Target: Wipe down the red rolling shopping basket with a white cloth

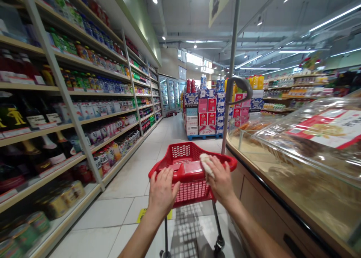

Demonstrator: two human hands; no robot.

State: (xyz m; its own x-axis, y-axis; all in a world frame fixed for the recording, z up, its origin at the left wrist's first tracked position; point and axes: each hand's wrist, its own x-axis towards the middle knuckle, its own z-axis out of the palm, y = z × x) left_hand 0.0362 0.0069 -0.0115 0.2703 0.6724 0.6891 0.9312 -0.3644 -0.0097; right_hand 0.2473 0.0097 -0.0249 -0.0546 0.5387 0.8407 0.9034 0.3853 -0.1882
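A red plastic shopping cart (178, 198) stands in front of me on dark legs with casters. My left hand (163, 190) rests on the left part of its handle, fingers bent over the bar and thumb out to the side. At the right part of the handle, my right hand (219, 177) presses a crumpled whitish cloth (207, 165) against the bar. The cloth pokes out past the fingers on their left side. Between the two hands, the middle of the handle carries a pale label panel (194, 167).
Tall drink shelves (98, 111) line the left side. On the right is a wood-fronted display counter (262, 205) with clear packaged food trays (316, 134). A grey pole (231, 55) rises beside the cart. Stacked boxes (207, 115) stand ahead; tiled floor (135, 175) runs between.
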